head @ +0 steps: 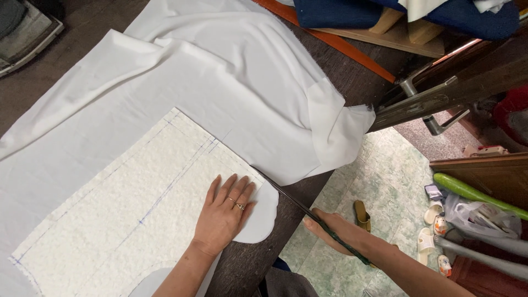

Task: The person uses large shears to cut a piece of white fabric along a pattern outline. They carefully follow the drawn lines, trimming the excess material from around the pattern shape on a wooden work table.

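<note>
While our left hand (224, 212) lies spread flat on the textured pattern sheet (132, 214) over the white fabric (220, 77), our right hand (335, 231) grips scissors (300, 206) at its edge; thin and slippery, we judge, best pinned flat

Dark wooden table (352, 77) stands over a pale green tiled floor (385, 170).

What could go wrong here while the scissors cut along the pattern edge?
The left hand lies flat on the textured pattern piece, its fingers close to the scissors in the right hand, so a slip might nick them. The loose white fabric hangs off the table edge and may drag.
</note>
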